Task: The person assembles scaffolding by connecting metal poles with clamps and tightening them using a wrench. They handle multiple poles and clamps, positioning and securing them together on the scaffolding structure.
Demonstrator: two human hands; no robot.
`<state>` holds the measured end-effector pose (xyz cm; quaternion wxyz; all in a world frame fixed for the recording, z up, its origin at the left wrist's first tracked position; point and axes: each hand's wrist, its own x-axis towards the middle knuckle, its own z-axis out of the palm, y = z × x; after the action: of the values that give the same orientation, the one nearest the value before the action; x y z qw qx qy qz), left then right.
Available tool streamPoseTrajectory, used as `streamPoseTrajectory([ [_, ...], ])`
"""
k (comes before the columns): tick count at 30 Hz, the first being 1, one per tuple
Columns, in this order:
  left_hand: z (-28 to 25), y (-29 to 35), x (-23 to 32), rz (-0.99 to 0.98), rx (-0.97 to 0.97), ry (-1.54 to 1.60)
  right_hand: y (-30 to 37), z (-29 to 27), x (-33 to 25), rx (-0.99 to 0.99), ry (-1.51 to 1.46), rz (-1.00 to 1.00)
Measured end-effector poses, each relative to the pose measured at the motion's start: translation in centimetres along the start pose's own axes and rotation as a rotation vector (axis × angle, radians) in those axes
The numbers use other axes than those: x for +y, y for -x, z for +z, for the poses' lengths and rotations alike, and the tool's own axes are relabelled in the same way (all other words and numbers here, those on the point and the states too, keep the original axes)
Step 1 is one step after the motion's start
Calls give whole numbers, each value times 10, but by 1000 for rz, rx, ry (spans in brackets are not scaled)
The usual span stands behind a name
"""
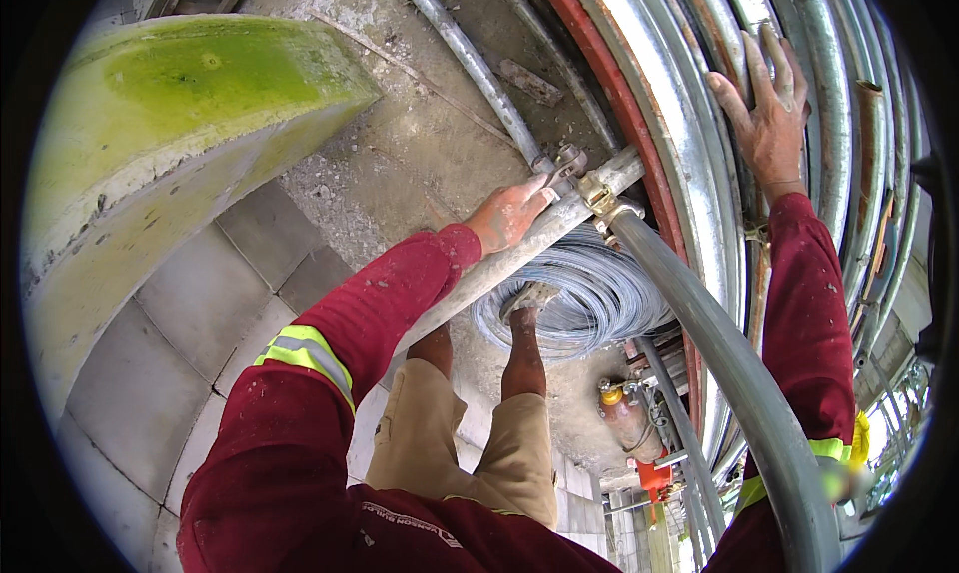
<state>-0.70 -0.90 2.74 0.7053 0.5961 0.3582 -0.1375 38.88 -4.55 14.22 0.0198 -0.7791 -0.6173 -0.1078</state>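
My left hand point(507, 216) is closed on a pale scaffold pipe point(478, 285), its fingertips close to a metal coupler point(569, 163) where another pipe meets it. A second coupler point(599, 195) joins the pale pipe to a thick grey pipe point(714, 343) that sweeps toward me at the right. My right hand point(771, 108) lies with fingers spread on a stack of long galvanised pipes point(689, 163); nothing is held in it. Both my sleeves are dark red, with reflective bands.
A coil of grey wire point(589, 293) lies on the floor by my foot. A rusty gas cylinder point(631, 418) stands lower right. A red metal beam point(624, 98) edges the pipe stack. A mossy concrete wall point(190, 83) rises at left above grey blocks point(200, 303).
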Motion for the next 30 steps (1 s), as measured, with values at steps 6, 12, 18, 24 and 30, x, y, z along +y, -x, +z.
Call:
streamPoseTrajectory([
  [6,9,-13,49,-162,-56,-169,-7,-5,-8,-6,-9,-5],
  [12,-1,6,36,-52,15,-91,-5,-4,-7,-5,-60,7],
  [18,6,-10,-29,98,116,-258,-3,-2,-7,5,-65,-10],
  [24,-2,-69,-79,185,137,-525,-9,0,-9,16,-60,-28],
  [30,-8,-36,-23,-92,-80,-472,2,-1,2,28,2,-25],
])
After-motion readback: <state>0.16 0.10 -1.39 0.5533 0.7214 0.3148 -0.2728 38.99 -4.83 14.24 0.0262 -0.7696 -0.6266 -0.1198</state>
